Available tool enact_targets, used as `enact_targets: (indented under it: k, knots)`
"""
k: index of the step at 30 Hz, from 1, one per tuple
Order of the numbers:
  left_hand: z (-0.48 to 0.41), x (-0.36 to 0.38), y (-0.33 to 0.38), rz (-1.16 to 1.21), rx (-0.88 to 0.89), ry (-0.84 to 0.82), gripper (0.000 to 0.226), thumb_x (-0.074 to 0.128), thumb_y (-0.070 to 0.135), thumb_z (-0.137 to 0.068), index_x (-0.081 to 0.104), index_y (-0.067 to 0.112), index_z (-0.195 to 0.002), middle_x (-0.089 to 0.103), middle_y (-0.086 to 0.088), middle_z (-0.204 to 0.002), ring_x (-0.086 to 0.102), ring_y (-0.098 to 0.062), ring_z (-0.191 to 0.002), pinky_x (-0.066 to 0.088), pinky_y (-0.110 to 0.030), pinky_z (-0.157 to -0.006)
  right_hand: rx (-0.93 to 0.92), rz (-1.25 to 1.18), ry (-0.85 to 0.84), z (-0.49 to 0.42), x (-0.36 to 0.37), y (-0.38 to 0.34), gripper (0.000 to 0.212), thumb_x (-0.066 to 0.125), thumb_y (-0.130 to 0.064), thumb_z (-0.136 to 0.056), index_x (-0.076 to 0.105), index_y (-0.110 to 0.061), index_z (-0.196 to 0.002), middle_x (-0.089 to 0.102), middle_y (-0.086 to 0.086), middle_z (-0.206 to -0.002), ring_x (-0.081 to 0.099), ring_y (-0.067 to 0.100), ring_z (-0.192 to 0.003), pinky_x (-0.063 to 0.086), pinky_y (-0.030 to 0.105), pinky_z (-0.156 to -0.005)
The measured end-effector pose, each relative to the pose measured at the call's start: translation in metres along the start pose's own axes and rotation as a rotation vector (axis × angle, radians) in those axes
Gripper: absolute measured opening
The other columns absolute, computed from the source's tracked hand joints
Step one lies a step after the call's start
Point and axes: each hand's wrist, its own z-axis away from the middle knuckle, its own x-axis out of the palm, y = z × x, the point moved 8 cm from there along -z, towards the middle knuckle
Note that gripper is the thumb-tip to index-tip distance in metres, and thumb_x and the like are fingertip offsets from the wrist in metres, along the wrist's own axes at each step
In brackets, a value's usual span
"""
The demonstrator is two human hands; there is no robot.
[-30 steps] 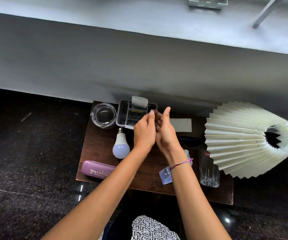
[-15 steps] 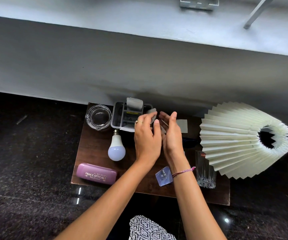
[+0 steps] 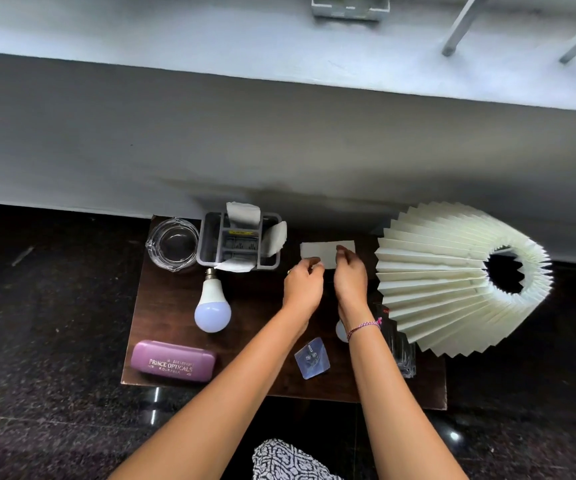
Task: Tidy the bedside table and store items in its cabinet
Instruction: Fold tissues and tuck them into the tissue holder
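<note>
Hands: left hand (image 3: pixel 303 287) and right hand (image 3: pixel 350 280) pinch the near edge of white paper (image 3: pixel 326 251) just beyond them

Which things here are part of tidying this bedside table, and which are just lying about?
To tidy: paper, gray organizer, bulb, glasses case, ashtray, plastic hook, drinking glass.
Just there, likely: lampshade, metal bracket on the ledge.

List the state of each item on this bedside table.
Clear glass ashtray, upright, empty.
Grey plastic organiser tray, holding folded white tissues.
White LED bulb, lying on its side.
Purple spectacle case, closed, flat.
White folded paper, flat; left hand pinches its corner, right hand touches it.
Pleated cream lampshade, tipped on its side.
Clear drinking glass, upright.
</note>
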Motion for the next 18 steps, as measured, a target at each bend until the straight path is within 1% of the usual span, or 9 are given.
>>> enact_targets:
  k: [1,2,3,6,9,10,13,15,18]
  knots:
    - [-0.004,0.002,-0.002,0.003,-0.022,-0.004,0.035,0.043,0.023,-0.097,0.054,0.011,-0.128,0.057,-0.011,-0.131,0.051,-0.024,-0.123,0.038,-0.027,-0.097,-0.001,0.054,-0.002,-0.004,0.002,0.001,0.035,0.038,-0.023,-0.099,0.049,-0.012,-0.131,0.048,0.009,-0.137,0.049,0.021,-0.121,0.048,0.028,-0.094]
    - [-0.008,0.002,-0.004,0.003,-0.039,-0.006,0.036,0.043,0.024,-0.097,0.054,0.011,-0.128,0.057,-0.012,-0.131,0.051,-0.025,-0.123,0.038,-0.027,-0.097,-0.004,0.106,0.001,-0.008,0.003,0.001,0.036,0.038,-0.021,-0.099,0.048,-0.012,-0.133,0.043,0.01,-0.143,0.042,0.024,-0.13,0.04,0.037,-0.106]
    - [-0.011,0.003,-0.005,-0.001,-0.05,-0.008,0.037,0.042,0.025,-0.097,0.053,0.01,-0.129,0.056,-0.012,-0.132,0.05,-0.026,-0.123,0.037,-0.027,-0.096,-0.007,0.144,0.005,-0.011,0.003,0.0,0.037,0.037,-0.02,-0.099,0.047,-0.012,-0.133,0.04,0.01,-0.145,0.038,0.025,-0.133,0.034,0.041,-0.111]
    - [-0.02,0.002,-0.007,0.016,-0.069,-0.006,0.039,0.041,0.025,-0.097,0.051,0.008,-0.131,0.054,-0.013,-0.135,0.048,-0.027,-0.126,0.036,-0.027,-0.099,-0.015,0.199,0.006,-0.019,0.003,0.001,0.037,0.037,-0.019,-0.099,0.047,-0.01,-0.134,0.038,0.012,-0.146,0.036,0.027,-0.135,0.032,0.042,-0.113]
    - [-0.028,0.001,-0.007,0.027,-0.101,-0.003,0.039,0.039,0.025,-0.098,0.051,0.007,-0.131,0.054,-0.014,-0.134,0.051,-0.028,-0.122,0.035,-0.021,-0.085,-0.001,0.278,-0.001,-0.027,0.003,0.003,0.037,0.036,-0.019,-0.099,0.048,-0.009,-0.133,0.039,0.014,-0.143,0.038,0.029,-0.133,0.035,0.043,-0.111]
    - [-0.03,0.001,-0.008,0.03,-0.107,-0.004,0.039,0.039,0.024,-0.098,0.051,0.006,-0.131,0.055,-0.015,-0.133,0.052,-0.029,-0.121,0.035,-0.022,-0.084,0.001,0.292,-0.004,-0.028,0.003,0.003,0.037,0.036,-0.018,-0.099,0.049,-0.008,-0.132,0.04,0.015,-0.142,0.038,0.029,-0.132,0.035,0.043,-0.11]
    - [-0.035,0.003,-0.009,0.061,-0.134,-0.006,0.038,0.04,0.023,-0.098,0.054,0.003,-0.127,0.056,-0.018,-0.13,0.053,-0.03,-0.119,0.039,-0.026,-0.089,0.007,0.355,-0.004,-0.031,0.005,0.001,0.036,0.034,-0.016,-0.1,0.051,-0.006,-0.129,0.041,0.015,-0.143,0.037,0.03,-0.133,0.035,0.043,-0.11]
    - [-0.037,0.004,-0.009,0.08,-0.157,-0.016,0.038,0.041,0.023,-0.098,0.053,0.002,-0.127,0.056,-0.018,-0.13,0.052,-0.03,-0.119,0.039,-0.026,-0.089,0.01,0.401,0.001,-0.031,0.006,0.0,0.035,0.034,-0.016,-0.1,0.051,-0.004,-0.128,0.04,0.016,-0.143,0.037,0.03,-0.133,0.035,0.042,-0.11]
    - [-0.039,0.006,-0.009,0.081,-0.189,-0.033,0.041,0.042,0.024,-0.097,0.05,0.0,-0.13,0.053,-0.018,-0.134,0.049,-0.03,-0.124,0.039,-0.031,-0.099,0.015,0.461,0.003,-0.032,0.005,-0.001,0.035,0.035,-0.012,-0.1,0.047,-0.001,-0.131,0.035,0.016,-0.144,0.035,0.03,-0.134,0.032,0.039,-0.112]
